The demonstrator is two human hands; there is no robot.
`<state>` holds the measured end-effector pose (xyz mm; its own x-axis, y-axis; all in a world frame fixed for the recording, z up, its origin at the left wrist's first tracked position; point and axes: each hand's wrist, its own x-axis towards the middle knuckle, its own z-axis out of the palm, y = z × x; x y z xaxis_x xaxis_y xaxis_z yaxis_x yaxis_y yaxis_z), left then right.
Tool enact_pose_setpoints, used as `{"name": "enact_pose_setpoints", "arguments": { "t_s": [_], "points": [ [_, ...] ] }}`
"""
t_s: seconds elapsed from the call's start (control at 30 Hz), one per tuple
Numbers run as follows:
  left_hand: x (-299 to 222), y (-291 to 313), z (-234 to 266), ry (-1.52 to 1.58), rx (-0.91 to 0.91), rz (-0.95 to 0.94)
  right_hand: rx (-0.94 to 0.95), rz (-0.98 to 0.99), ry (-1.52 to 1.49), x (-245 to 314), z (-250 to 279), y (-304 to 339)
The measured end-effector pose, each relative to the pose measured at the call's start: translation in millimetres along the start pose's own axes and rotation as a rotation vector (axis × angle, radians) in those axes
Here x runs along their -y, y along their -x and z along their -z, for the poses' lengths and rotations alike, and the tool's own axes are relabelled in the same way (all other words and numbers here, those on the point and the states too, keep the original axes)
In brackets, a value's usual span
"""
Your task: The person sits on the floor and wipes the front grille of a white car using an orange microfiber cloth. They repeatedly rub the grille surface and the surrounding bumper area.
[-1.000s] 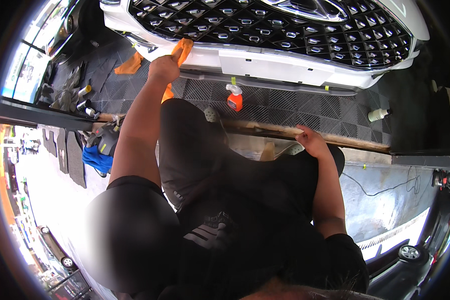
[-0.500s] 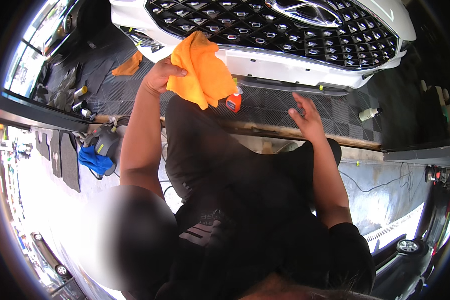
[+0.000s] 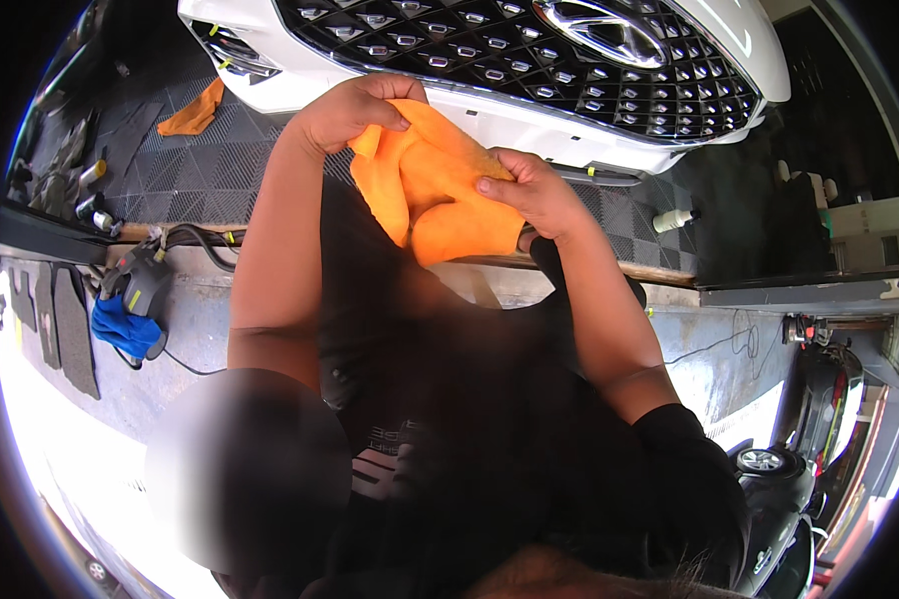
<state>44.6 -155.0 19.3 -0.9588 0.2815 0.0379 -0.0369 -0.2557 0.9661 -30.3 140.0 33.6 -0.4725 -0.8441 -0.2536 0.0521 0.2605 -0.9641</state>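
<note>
An orange microfibre cloth point(image 3: 435, 175) hangs in loose folds between my two hands, over my knees. Its upper left edge is pinched by my left hand point(image 3: 360, 112), between thumb and fingers. On the other side, my right hand point(image 3: 537, 192) grips the cloth's right edge, the thumb on top. Just beyond stands the white front bumper point(image 3: 609, 140) of a car, below its black grille point(image 3: 469, 50) with chrome studs and a badge. The cloth is held short of the bumper and covers part of my view of it.
A second orange cloth point(image 3: 192, 110) lies on the grey tile mat at the far left. A white bottle point(image 3: 675, 220) is on the mat at the right. At left, a blue cloth point(image 3: 125, 325) drapes over a dark machine point(image 3: 142, 272) with a hose. A cable point(image 3: 744, 334) runs along the floor at right.
My right hand, empty and spread before, has come left and taken hold of the cloth. The cloth is now stretched between both hands. The red-orange bottle behind it is no longer visible.
</note>
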Motion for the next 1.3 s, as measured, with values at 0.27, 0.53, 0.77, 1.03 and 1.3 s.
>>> {"name": "enact_pose_setpoints", "arguments": {
  "t_s": [0.27,0.53,0.77,1.03,1.3],
  "points": [
    [103.5,-49.4,-5.6,-0.126,-0.091,0.179,0.023,0.202,-0.843,-55.5,-7.1,-15.9],
    [120.8,-52.0,24.5,-0.879,-0.125,0.442,-0.15,0.006,-0.593,-79.4,-13.4,-66.6],
    [118.4,-28.3,39.5,-0.807,-0.395,0.371,-0.24,0.091,0.051,-76.8,1.1,-151.7],
    [103.8,23.2,25.2,-0.644,-0.596,0.338,-0.112,0.228,-0.968,-70.8,-48.9,-188.3],
    [118.3,27.3,29.8,-0.747,-0.587,0.45,-0.176,0.227,-1.115,-78.8,-62.3,-204.2]
  ]
}}
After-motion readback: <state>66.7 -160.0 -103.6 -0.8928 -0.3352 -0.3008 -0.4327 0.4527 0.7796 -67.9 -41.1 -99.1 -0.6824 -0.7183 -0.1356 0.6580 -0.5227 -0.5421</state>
